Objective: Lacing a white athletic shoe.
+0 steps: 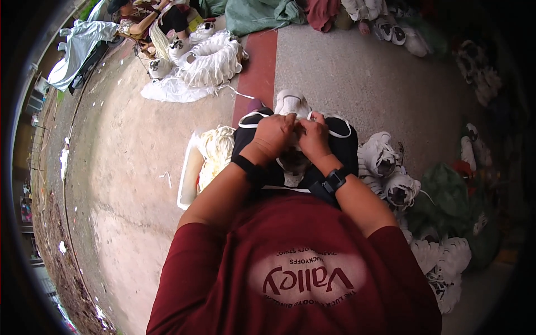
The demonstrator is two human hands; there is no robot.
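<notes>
A white shoe (291, 103) stands between my knees with its toe pointing away from me. Over its upper, my left hand (273, 134) and my right hand (314, 137) come close together, fingers pinched. White shoelace (349, 132) runs from the fingers and loops out over my dark trousers on either side. Both hands appear closed on this lace; the fingertips and the shoe's eyelets are partly hidden behind them. Each wrist wears a dark band or watch.
Left of my leg, cream laces (218, 146) lie in a white-edged container (185, 181). White shoes (381, 156) and a green sack (455, 192) are heaped at right. Far left, a ring of white shoes (215, 62) sits near another person (134, 25). Green sacks (259, 18) lie far ahead.
</notes>
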